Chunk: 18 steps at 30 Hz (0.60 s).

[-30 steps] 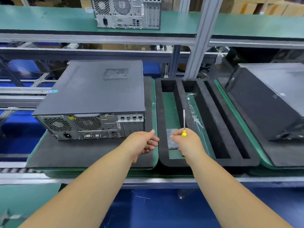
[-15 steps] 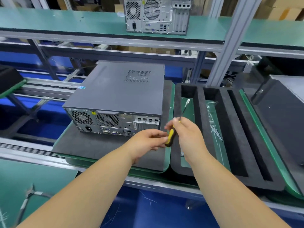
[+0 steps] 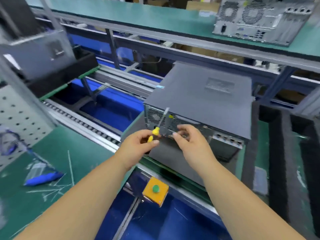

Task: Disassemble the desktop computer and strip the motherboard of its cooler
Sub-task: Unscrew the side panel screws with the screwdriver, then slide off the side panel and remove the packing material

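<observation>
The left hand (image 3: 138, 144) pinched the yellow-and-black handle of a screwdriver (image 3: 156, 129) between thumb and curled fingers, with the shaft slanting up and away across the rear panel of the desktop computer (image 3: 204, 96). The right hand (image 3: 188, 139) hovered just beside it, fingers loosely spread and slightly bent, holding nothing; whether its fingertips touched the case could not be told through the blur.

The computer lay on its side just beyond both hands, closed, its fan grilles and ports facing the person, resting on a dark foam pad (image 3: 166, 155) set in a green tray (image 3: 240, 160). To the right of the right hand stood a black foam tray (image 3: 278, 153) with long compartments; a pale flat item (image 3: 259, 179) lay in a near slot, too blurred to name.

Far beyond the right hand, a second computer (image 3: 261, 18) stood upright on the upper green shelf (image 3: 138, 14). Below the hands sat a yellow box with a green button (image 3: 155, 190). Left of the left hand, a green mat (image 3: 52, 153) carried a blue-handled tool (image 3: 43, 178) and pale scratch marks, with a perforated grey panel (image 3: 15, 115) behind it. A roller rail (image 3: 83, 125) ran between the mat and the tray.
</observation>
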### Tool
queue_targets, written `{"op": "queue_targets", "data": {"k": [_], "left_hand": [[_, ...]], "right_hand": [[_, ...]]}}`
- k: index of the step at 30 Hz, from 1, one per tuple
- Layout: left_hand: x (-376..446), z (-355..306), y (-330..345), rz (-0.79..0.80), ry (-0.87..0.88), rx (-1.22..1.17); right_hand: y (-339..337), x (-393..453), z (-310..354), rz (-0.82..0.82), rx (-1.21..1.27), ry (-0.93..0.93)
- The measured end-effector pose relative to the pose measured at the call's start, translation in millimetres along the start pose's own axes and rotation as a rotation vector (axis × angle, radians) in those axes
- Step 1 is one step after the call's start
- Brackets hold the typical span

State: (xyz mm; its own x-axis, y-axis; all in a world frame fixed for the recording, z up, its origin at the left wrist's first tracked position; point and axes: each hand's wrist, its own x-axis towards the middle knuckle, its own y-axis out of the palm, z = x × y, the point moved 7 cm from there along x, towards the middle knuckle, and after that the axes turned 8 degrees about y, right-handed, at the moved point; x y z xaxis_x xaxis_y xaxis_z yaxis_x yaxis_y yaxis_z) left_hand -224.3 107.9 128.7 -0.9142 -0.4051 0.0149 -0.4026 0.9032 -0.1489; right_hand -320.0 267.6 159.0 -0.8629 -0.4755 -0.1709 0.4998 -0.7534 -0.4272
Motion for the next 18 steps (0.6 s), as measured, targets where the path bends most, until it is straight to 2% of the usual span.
{"op": "queue_targets", "data": {"k": [3, 6, 9, 11, 14, 18], "left_hand": [[-15.3, 34.1, -69.4, -0.240, -0.030, 0.052], [-29.6, 75.7, -126.9, -0.417, -0.195, 0.309], [-40.0, 121.2, -163.7, -0.327, -0.494, 0.747], [-44.1, 145.2, -177.9, -0.232, -0.625, 0.933], [-48.3, 167.0, -193.7, -0.152, -0.719, 1.101], [-50.6, 179.1, -207.0, -0.115, -0.754, 1.198]], "right_hand": [[26.6, 11.9, 4.1, 0.002, 0.034, -0.015], [45.7, 20.3, 7.6, 0.005, 0.066, -0.014], [62.5, 24.6, 6.6, 0.030, 0.037, -0.002], [72.6, 25.5, 3.4, 0.056, 0.006, 0.018], [81.5, 28.0, -3.0, 0.072, -0.020, 0.048], [86.1, 31.4, -9.2, 0.057, -0.048, 0.084]]}}
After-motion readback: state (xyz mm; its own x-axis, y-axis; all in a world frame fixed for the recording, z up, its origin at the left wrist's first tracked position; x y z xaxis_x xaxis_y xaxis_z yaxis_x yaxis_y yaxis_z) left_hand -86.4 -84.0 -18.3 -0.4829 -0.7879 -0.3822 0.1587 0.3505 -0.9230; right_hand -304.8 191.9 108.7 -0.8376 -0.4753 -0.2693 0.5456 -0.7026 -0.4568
